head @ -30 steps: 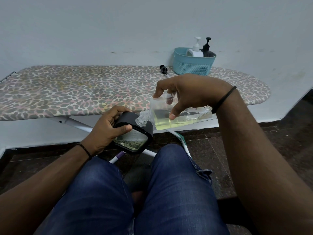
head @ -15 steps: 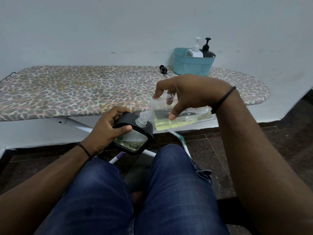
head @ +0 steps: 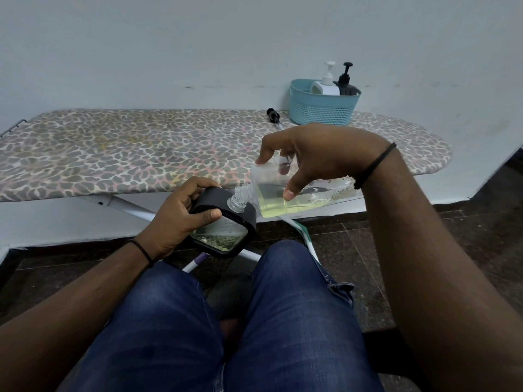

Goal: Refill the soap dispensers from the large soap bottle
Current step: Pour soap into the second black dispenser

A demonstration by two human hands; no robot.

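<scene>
Pouring underway at centre frame: right hand (head: 319, 154) grips the clear, yellow-soap large bottle (head: 285, 199), tipped into the black square dispenser (head: 223, 224) held by left hand (head: 175, 219); partly filled. Two pump dispensers in the teal basket (head: 322, 111), upper right, status undetermined.

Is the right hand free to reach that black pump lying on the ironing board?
Probably not yet. The right hand grips the tilted large soap bottle, its neck at the black dispenser held by the left hand. The pump lies uncovered beside the basket.
</scene>
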